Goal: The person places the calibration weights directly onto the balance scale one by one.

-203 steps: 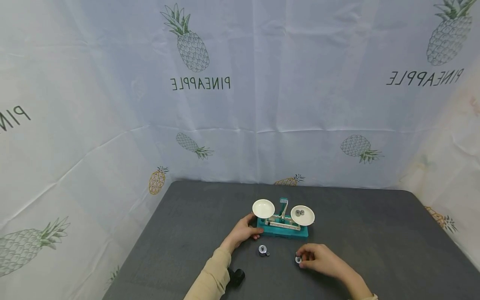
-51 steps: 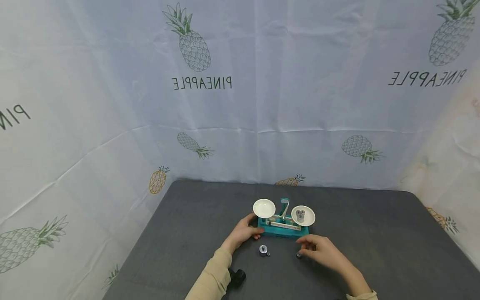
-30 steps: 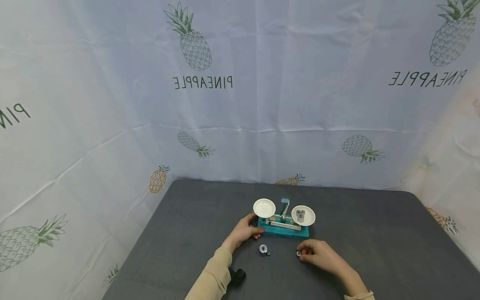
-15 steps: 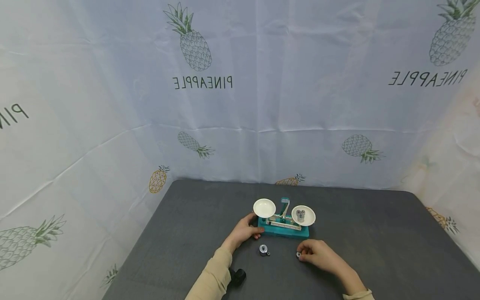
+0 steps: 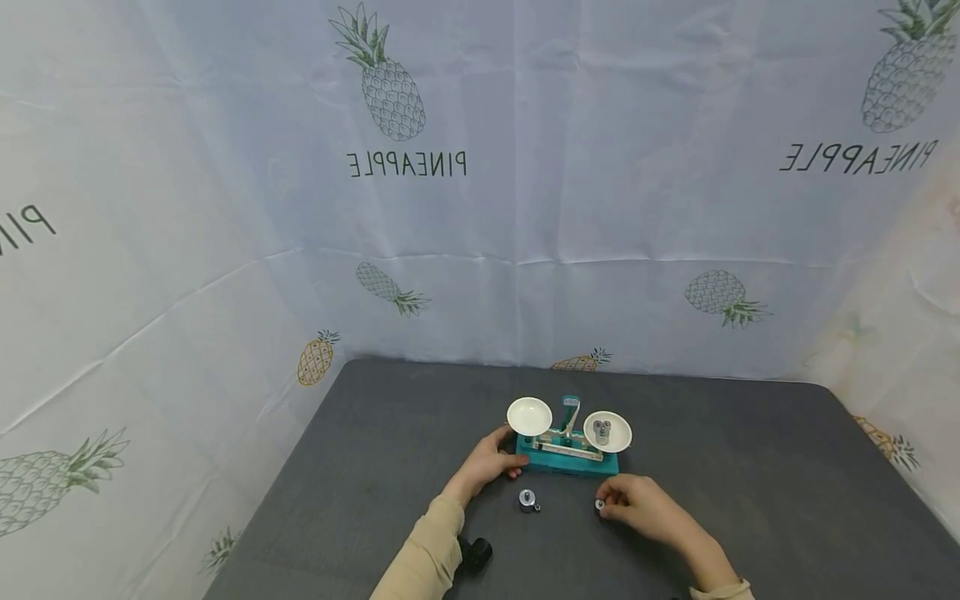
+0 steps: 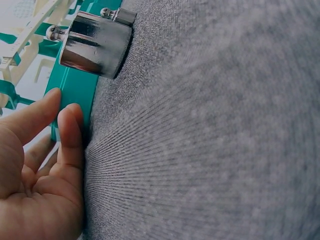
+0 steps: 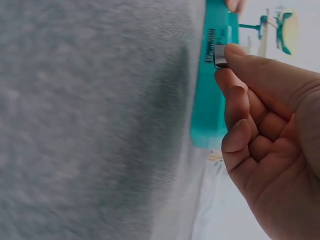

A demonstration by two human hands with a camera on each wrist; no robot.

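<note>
A teal balance scale (image 5: 567, 464) with two white pans stands on the dark table. My left hand (image 5: 483, 463) grips the left end of its base, thumb at the front; the left wrist view also shows this hand (image 6: 47, 170) at the base (image 6: 80, 90). The left pan (image 5: 529, 416) is bare, and three metal weights (image 5: 602, 431) stand together in the right pan (image 5: 621, 435). In front of the scale, my right hand (image 5: 641, 504) pinches a small silver weight (image 7: 220, 56) between thumb and forefinger, its other fingers curled in.
A larger shiny weight (image 5: 527, 498) with a small one (image 5: 537, 507) beside it stands in front of the scale. A black object (image 5: 476, 553) lies by the left forearm. A pineapple-print cloth (image 5: 480, 208) hangs behind the dark table (image 5: 360, 467).
A third weight has joined the two in the right pan. My right hand has gone back to the table front, taken a smaller weight, and moved it slightly toward the scale. The left hand stays put.
</note>
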